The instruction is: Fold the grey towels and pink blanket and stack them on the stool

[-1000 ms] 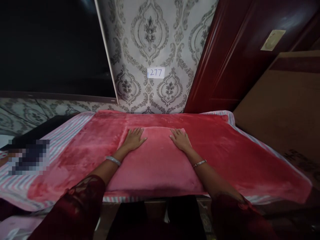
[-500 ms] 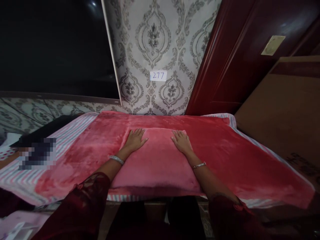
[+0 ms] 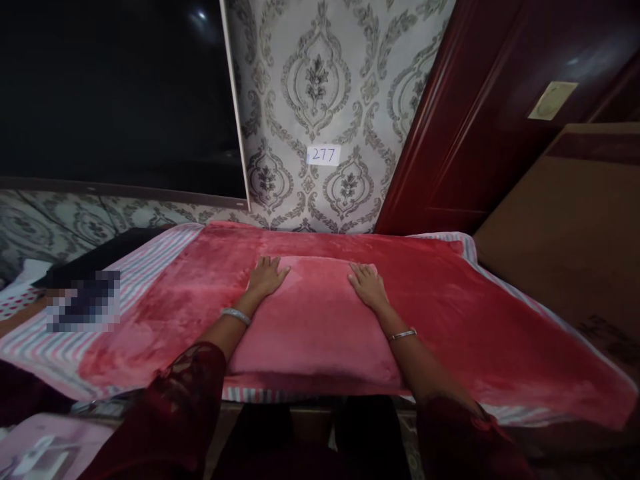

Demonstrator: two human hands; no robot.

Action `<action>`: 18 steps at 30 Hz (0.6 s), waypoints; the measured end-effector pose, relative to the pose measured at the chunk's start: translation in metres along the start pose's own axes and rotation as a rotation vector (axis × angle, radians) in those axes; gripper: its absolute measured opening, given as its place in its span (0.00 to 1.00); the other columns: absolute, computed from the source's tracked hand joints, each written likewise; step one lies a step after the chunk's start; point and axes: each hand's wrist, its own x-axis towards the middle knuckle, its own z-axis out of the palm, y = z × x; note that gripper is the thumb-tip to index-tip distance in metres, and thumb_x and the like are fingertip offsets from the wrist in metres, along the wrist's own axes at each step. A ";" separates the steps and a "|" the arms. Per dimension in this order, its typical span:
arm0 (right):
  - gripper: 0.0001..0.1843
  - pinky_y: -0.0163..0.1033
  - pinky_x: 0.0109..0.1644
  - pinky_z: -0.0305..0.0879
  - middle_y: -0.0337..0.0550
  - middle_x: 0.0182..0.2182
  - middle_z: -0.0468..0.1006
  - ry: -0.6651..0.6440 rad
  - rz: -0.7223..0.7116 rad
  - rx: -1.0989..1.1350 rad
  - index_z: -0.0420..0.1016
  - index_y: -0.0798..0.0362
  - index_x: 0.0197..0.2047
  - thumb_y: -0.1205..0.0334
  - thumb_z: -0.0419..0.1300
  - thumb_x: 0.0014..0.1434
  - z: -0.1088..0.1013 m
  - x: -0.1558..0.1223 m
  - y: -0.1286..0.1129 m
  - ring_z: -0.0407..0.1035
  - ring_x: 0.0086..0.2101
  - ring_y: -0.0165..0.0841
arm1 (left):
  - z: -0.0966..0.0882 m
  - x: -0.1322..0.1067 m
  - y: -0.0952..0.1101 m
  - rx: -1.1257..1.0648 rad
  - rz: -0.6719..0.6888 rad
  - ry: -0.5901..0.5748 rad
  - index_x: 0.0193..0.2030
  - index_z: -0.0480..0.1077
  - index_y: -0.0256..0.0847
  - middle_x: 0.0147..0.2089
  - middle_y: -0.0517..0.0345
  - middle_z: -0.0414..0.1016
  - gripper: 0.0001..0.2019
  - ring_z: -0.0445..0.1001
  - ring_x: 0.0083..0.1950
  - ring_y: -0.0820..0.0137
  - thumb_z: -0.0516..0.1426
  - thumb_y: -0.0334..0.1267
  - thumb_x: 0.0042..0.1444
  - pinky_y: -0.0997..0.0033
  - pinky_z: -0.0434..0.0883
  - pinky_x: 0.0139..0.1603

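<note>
A pink plush piece (image 3: 315, 320), squarish and smooth on top like a cushion or folded cloth, lies in front of me. Under it spreads a red plush blanket (image 3: 450, 320). My left hand (image 3: 267, 275) rests flat on the pink piece's far left corner, fingers stretched out. On its far right corner lies my right hand (image 3: 369, 285), also flat with fingers extended. Neither hand grips anything. Whether the pink piece is stuffed or folded cannot be made out.
A striped cloth (image 3: 145, 280) shows around the blanket's edges. Behind stand a dark television screen (image 3: 115, 100) and patterned wallpaper with a paper label (image 3: 324, 155) reading 277. A cardboard box (image 3: 560, 220) borders the right side. A pink item (image 3: 55, 440) sits low at left.
The whole view has shifted slightly right. Both hands stay flat on the pink piece's far corners, and the left fingers appear a little closer together.
</note>
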 end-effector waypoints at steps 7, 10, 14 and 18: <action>0.31 0.55 0.73 0.50 0.47 0.73 0.60 0.002 -0.022 0.016 0.59 0.48 0.75 0.50 0.39 0.75 0.002 0.002 0.004 0.51 0.71 0.40 | 0.004 0.002 0.000 0.007 0.015 0.015 0.74 0.58 0.37 0.73 0.34 0.61 0.36 0.56 0.75 0.47 0.40 0.59 0.69 0.43 0.66 0.66; 0.32 0.56 0.73 0.49 0.47 0.75 0.55 -0.058 0.009 0.002 0.56 0.48 0.76 0.49 0.38 0.75 -0.008 0.000 0.000 0.48 0.72 0.40 | -0.004 0.003 0.000 -0.009 -0.001 -0.041 0.76 0.54 0.37 0.77 0.33 0.54 0.37 0.52 0.77 0.46 0.39 0.59 0.69 0.41 0.64 0.67; 0.31 0.60 0.71 0.51 0.47 0.75 0.53 -0.149 0.028 0.002 0.54 0.46 0.77 0.49 0.38 0.75 -0.026 0.003 -0.005 0.47 0.73 0.42 | -0.022 0.007 0.000 -0.014 -0.022 -0.119 0.76 0.56 0.39 0.76 0.34 0.55 0.37 0.54 0.77 0.46 0.44 0.60 0.67 0.41 0.62 0.70; 0.31 0.67 0.70 0.49 0.46 0.76 0.52 -0.122 0.002 0.000 0.53 0.43 0.77 0.50 0.36 0.75 -0.044 0.010 -0.028 0.44 0.73 0.47 | -0.037 0.008 0.022 -0.002 0.038 -0.075 0.77 0.53 0.35 0.79 0.32 0.48 0.37 0.45 0.79 0.43 0.45 0.57 0.68 0.34 0.49 0.74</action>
